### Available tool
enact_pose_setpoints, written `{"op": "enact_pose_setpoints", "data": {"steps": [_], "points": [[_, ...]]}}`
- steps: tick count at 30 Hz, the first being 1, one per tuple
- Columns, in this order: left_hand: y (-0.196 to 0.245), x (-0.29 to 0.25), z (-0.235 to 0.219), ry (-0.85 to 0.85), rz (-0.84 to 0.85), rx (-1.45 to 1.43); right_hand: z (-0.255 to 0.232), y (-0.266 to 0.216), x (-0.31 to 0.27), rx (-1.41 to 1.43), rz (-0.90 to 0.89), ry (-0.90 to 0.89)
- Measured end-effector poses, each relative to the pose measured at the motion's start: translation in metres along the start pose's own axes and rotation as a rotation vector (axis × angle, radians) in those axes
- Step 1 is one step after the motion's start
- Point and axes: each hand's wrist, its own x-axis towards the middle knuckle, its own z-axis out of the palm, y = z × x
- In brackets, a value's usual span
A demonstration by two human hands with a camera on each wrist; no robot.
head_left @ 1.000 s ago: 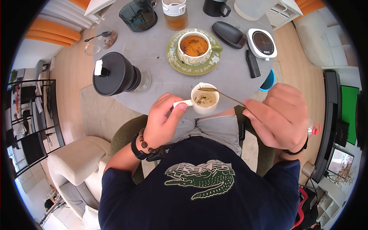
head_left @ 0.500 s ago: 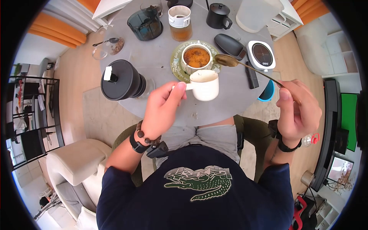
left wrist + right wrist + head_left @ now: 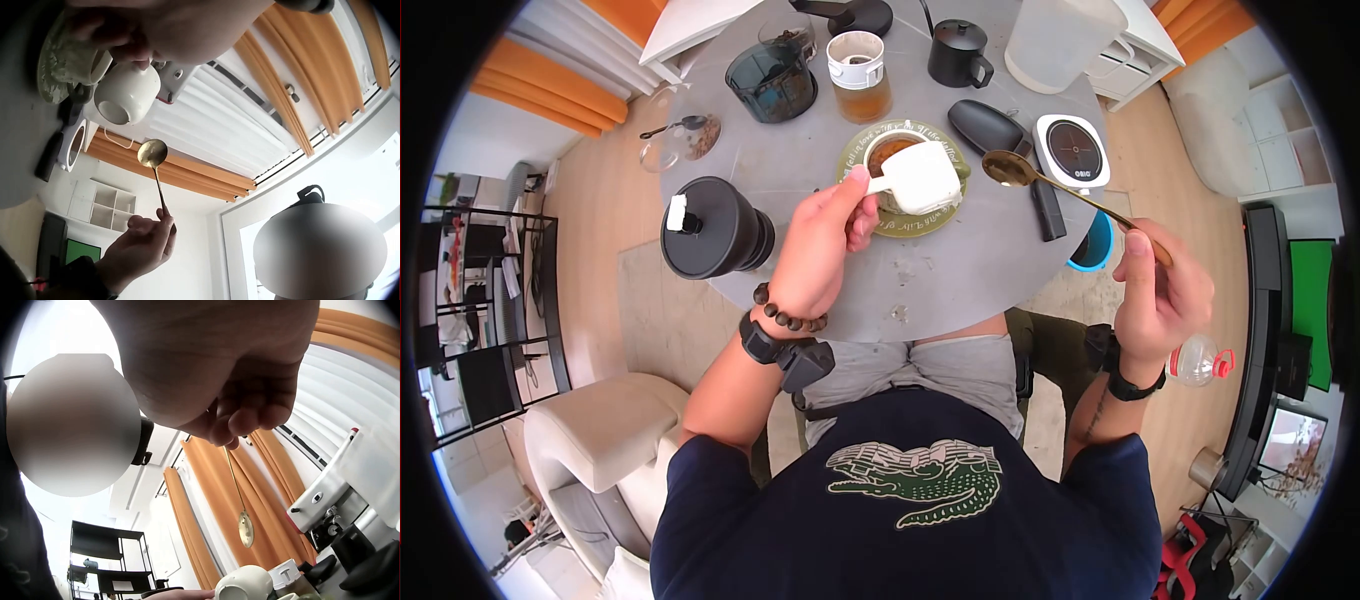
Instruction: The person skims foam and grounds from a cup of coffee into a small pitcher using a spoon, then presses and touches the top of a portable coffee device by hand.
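Observation:
My left hand (image 3: pixel 820 240) pinches the handle of a small white cup (image 3: pixel 923 178). The cup is tipped far over, its base turned up toward me, above a larger patterned cup (image 3: pixel 884 152) of orange-brown drink. That larger cup stands on a green saucer (image 3: pixel 910 226) with white lettering, and the small cup covers much of its opening. In the left wrist view the white cup (image 3: pixel 128 90) overlaps the larger cup's rim. My right hand (image 3: pixel 1165 300) holds a gold spoon (image 3: pixel 1010 168) by its handle in the air to the right, bowl pointing left.
A black lidded canister (image 3: pixel 715 228) stands at left. Behind the saucer are a dark clear container (image 3: pixel 770 85), a white-collared glass of amber liquid (image 3: pixel 860 90) and a black pot (image 3: pixel 958 55). A white device (image 3: pixel 1072 150) sits at right. Wet spots (image 3: pixel 900 270) mark the table.
The left hand has carried the white cup from near the table edge to over the larger cup and tipped it. The spoon has come out of the white cup and moved right.

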Motion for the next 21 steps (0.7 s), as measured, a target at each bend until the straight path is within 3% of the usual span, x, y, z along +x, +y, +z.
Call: {"op": "enact_pose_setpoints", "data": {"steps": [8,21], "points": [[-0.006,0.008,-0.006,-0.06,-0.218,-0.388,0.003,0.001,-0.005,0.01,0.032,-0.007],[-0.01,0.009,-0.016,-0.215,-0.371,-0.701,0.004,-0.001,-0.005,0.006,0.029,-0.009]]}}
